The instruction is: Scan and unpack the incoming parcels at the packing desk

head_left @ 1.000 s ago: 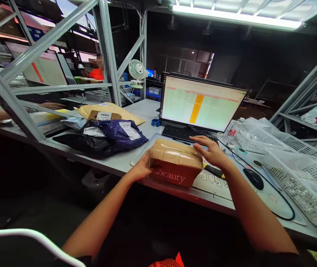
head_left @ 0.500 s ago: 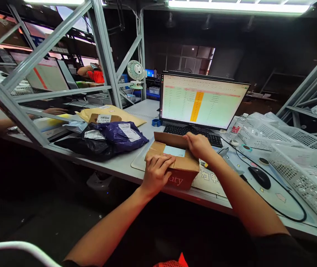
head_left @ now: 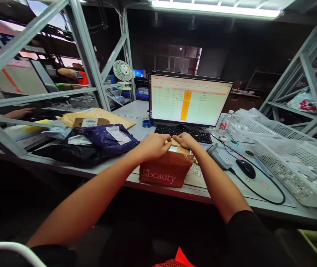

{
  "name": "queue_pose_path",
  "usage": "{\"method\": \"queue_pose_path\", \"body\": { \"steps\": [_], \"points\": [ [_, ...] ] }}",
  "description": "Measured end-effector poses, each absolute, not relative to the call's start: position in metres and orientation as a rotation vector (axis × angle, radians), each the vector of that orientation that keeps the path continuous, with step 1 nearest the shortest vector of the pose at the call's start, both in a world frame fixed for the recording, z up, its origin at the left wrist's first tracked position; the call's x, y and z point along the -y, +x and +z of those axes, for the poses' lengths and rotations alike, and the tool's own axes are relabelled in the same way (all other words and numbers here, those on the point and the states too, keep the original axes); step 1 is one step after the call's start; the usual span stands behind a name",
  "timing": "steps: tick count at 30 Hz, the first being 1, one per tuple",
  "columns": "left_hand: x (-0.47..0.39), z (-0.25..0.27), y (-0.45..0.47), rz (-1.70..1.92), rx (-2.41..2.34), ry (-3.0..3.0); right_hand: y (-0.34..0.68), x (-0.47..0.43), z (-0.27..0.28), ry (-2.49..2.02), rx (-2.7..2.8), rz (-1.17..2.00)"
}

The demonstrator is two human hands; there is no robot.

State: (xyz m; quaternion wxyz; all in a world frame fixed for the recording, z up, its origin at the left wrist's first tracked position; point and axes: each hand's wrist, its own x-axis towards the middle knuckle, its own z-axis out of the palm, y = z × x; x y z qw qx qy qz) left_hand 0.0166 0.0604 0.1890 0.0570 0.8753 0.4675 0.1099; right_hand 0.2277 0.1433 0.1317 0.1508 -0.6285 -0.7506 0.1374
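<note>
- Cardboard box point(head_left: 162, 174) — reddish-brown front with pale lettering that ends in "beauty" — stands upright on the counter point(head_left: 132, 109) at the near edge, in front of the keyboard point(head_left: 197, 134).
- The left hand point(head_left: 157, 145) reaches over the box's top from the left, its fingers bent; whether it pinches a flap I cannot tell.
- The right hand point(head_left: 185, 141) lies over the far right part of the top, its fingers curled in toward the left hand; its grip, too, I cannot tell.
- Between the hands and the front edge of the box, a small pale patch point(head_left: 173, 149) shows at the top.
- Behind the keyboard stands a monitor point(head_left: 169, 102), lit with a table that has one orange column.
- Right of the right forearm lies a grey scanner point(head_left: 218, 157), then a black mouse point(head_left: 246, 169) with a dark cable curving around it.
- White perforated baskets point(head_left: 293, 185) line the right side, a clear bottle point(head_left: 225, 121) near them.
- Left of the box lie a purple parcel point(head_left: 105, 142) and a black parcel point(head_left: 66, 155), both labelled, with a yellow padded envelope point(head_left: 119, 120) behind.
- Beyond the metal frame point(head_left: 82, 52), a co-worker's hand point(head_left: 22, 112) shows at far left.
</note>
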Motion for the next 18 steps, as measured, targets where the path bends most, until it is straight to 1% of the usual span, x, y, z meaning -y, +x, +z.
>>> {"method": "queue_pose_path", "body": {
  "steps": [3,5,7,9,13,18],
  "points": [
    [-0.048,0.205,0.009,-0.022,-1.223,2.685,0.227,-0.140,0.132,-1.783,2.149,0.388],
    [-0.046,0.211,0.006,-0.207,-1.282,2.697,0.226,-0.138,0.133,-1.768,2.151,0.379],
    [-0.054,0.213,0.006,-0.311,-1.394,2.731,0.224,-0.135,0.134,-1.746,2.156,0.366],
    [-0.067,0.211,0.010,-0.398,-1.387,2.769,0.224,-0.131,0.134,-1.705,2.153,0.344],
    [-0.089,0.200,0.014,-0.397,-1.253,2.861,0.226,-0.124,0.131,-1.611,2.086,0.303],
    [-0.078,0.189,0.002,-0.265,-1.260,2.932,0.225,-0.109,0.128,-1.569,1.914,0.280]
  ]
}}
